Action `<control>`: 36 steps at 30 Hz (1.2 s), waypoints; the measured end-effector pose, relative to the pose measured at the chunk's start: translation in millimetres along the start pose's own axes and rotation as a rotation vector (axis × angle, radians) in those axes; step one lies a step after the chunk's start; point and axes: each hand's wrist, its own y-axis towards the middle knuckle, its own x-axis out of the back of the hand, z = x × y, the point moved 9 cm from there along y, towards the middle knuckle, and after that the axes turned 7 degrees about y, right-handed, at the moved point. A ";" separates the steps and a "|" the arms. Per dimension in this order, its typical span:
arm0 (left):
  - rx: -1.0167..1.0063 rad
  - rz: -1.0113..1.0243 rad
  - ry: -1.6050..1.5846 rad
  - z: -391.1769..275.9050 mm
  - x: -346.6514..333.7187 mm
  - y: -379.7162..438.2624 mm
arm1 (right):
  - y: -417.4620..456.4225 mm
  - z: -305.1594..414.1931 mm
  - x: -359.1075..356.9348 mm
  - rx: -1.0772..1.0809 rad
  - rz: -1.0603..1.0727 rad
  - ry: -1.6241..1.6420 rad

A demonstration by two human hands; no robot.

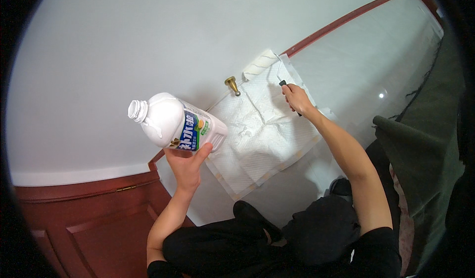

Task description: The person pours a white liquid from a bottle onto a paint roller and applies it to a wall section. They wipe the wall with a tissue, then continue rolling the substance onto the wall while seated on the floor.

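My left hand [185, 166] grips a large plastic bottle [167, 120] from below and behind. The bottle leans to the left with its uncapped mouth pointing away from me, and white liquid coats its neck and shoulder. A printed label wraps its side. My right hand [297, 99] is closed around the black handle of a paint roller [261, 64]. The roller's pale, striped sleeve lies at the foot of the wall, over the far edge of a white quilted pad [256, 159]. Wet-looking white patches and creases mark the pad's middle.
A brass doorstop [232, 85] juts from the pale wall [111, 73] just left of the roller. Red baseboard [349, 20] runs along the wall. A red panelled door [92, 218] stands at lower left. Dark green cloth [434, 148] drapes at right, above the glossy floor [356, 77].
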 end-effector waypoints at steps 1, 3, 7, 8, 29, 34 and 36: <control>0.000 0.002 0.003 -0.4 0.3 0.1 | -0.6 1.8 -1.0 0.003 0.005 0.010; 0.002 0.010 0.003 0.8 -1.1 0.7 | -5.4 10.6 -0.9 0.027 0.006 0.033; 0.010 0.017 0.025 -1.4 -2.8 1.1 | -17.0 42.9 -8.6 0.110 0.003 0.032; 0.013 0.013 0.021 -1.0 -3.7 0.9 | -18.9 52.9 -9.2 0.161 -0.004 0.019; 0.035 0.039 0.010 0.6 -3.7 2.3 | 9.5 -15.0 -5.8 0.026 -0.051 -0.142; 0.021 0.039 0.002 -3.4 -4.7 1.2 | -3.6 14.1 -11.2 0.176 -0.038 0.041; 0.024 0.036 0.001 -3.6 -3.7 0.8 | -7.5 18.9 -12.5 0.167 -0.035 0.074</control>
